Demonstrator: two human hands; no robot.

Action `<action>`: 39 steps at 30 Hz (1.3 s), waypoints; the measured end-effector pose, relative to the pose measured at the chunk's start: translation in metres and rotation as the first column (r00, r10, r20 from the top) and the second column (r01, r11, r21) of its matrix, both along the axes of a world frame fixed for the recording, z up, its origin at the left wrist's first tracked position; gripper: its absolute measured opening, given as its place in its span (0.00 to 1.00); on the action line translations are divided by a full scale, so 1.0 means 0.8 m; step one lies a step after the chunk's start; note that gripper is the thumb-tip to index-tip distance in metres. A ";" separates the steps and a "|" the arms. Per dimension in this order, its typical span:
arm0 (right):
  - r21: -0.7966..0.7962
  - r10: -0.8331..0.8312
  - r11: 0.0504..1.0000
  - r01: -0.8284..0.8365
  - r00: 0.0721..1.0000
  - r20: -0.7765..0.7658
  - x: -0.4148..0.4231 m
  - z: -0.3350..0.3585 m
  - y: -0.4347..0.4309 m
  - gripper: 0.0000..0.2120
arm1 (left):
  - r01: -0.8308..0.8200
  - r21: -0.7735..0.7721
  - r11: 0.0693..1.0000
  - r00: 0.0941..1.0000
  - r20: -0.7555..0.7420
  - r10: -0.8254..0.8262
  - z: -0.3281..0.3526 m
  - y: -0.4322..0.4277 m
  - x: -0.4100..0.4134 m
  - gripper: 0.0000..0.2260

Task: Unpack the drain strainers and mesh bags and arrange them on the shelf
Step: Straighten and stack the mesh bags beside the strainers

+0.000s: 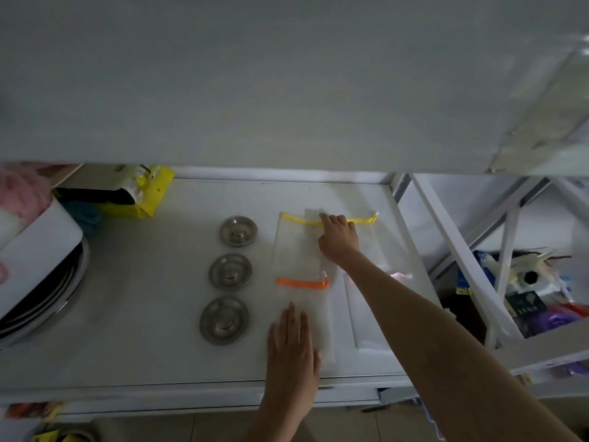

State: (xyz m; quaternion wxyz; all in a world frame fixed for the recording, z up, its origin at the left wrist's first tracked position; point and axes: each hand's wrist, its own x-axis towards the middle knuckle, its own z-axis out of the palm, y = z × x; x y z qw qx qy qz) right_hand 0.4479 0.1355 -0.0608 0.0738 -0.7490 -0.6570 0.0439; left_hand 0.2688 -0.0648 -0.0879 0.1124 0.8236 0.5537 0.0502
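Observation:
Three round metal drain strainers stand in a column on the white shelf (143,298): far (238,230), middle (230,271), near (224,319). To their right lie white mesh bags. One has a yellow band (296,240), one an orange band (302,301), and a third with a pink ribbon (366,314) lies at the right. My right hand (338,237) rests fingers-down on the yellow band of the far bag. Flat on the near end of the orange-banded bag lies my left hand (291,342), fingers spread.
A yellow package (149,196) lies at the shelf's back left beside a blue mesh puff (86,215). A white tray on stacked metal dishes (41,282) fills the left side. An upper shelf board overhangs. A second rack with clutter (535,291) stands to the right.

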 end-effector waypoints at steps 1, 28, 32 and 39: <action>0.001 -0.004 1.000 0.004 1.000 -0.002 0.000 -0.001 -0.001 0.27 | -0.007 -0.018 1.000 1.000 0.009 0.007 0.005 -0.003 0.000 0.32; 0.002 0.101 0.995 -0.103 0.983 0.154 0.001 -0.029 0.006 0.24 | -0.019 -0.096 0.995 0.998 0.066 0.025 -0.002 -0.016 -0.002 0.26; -0.009 0.071 0.997 -0.071 0.979 0.190 -0.004 -0.029 0.002 0.25 | -0.016 -0.115 0.993 0.998 0.066 0.024 -0.004 -0.018 -0.002 0.27; -0.031 0.059 0.998 -0.056 0.990 0.128 -0.004 -0.029 0.000 0.28 | -0.011 -0.110 0.994 0.998 0.058 0.017 -0.003 -0.018 -0.004 0.27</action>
